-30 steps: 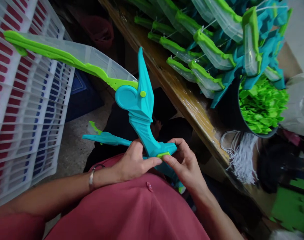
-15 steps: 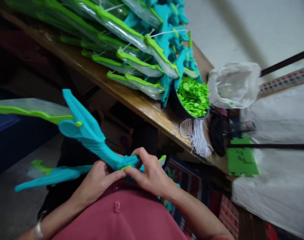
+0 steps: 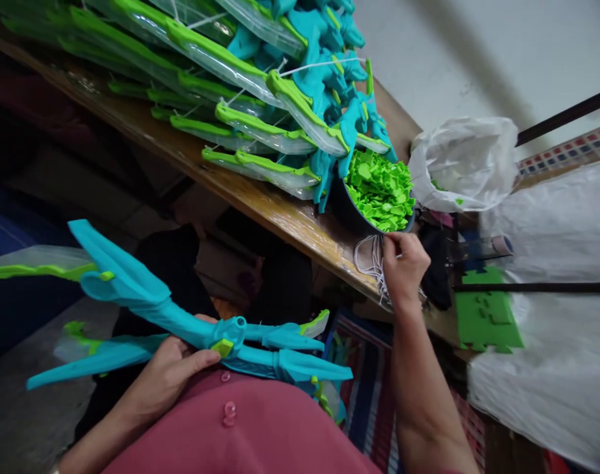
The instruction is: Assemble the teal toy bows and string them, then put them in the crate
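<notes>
One teal assembly (image 3: 189, 324) at eight o'clock is gripped in the left hand (image 3: 164, 376), while the right hand (image 3: 407, 264), fingers pinching white strings (image 3: 377, 255) at three o'clock, appears to be selecting cord, which calls for separating one strand cleanly.

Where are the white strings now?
In the head view, right of centre, the white strings are near the table edge, just below the dark bucket, partly behind the right hand.
</notes>
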Tool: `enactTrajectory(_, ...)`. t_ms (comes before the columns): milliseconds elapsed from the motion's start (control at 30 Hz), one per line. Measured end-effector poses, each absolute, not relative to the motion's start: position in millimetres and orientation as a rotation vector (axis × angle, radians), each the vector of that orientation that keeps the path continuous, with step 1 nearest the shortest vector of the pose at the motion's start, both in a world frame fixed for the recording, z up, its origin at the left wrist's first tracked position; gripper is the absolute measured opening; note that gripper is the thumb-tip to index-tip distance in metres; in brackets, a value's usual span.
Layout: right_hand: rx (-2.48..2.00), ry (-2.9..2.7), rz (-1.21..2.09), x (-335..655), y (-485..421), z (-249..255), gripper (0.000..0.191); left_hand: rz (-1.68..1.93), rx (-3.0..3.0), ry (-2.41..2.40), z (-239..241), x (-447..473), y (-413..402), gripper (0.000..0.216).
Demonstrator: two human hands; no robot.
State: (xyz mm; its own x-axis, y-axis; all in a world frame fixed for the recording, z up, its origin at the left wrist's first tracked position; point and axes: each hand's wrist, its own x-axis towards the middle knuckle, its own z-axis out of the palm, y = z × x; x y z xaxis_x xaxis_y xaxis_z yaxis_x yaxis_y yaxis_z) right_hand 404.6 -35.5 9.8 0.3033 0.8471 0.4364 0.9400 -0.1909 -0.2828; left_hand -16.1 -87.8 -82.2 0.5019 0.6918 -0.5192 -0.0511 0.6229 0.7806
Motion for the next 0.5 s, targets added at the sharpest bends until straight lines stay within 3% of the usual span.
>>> enactTrajectory(233,-2.319,-1.616,-0.263,466,44,10,0.018,0.462,0.423,0.812,-87,-5,-94,0.047)
enactTrajectory(500,-2.561,-1.640,-0.106,469,79,11,0.009,0.643,0.235,0.655,-76,-3,-89,0.034)
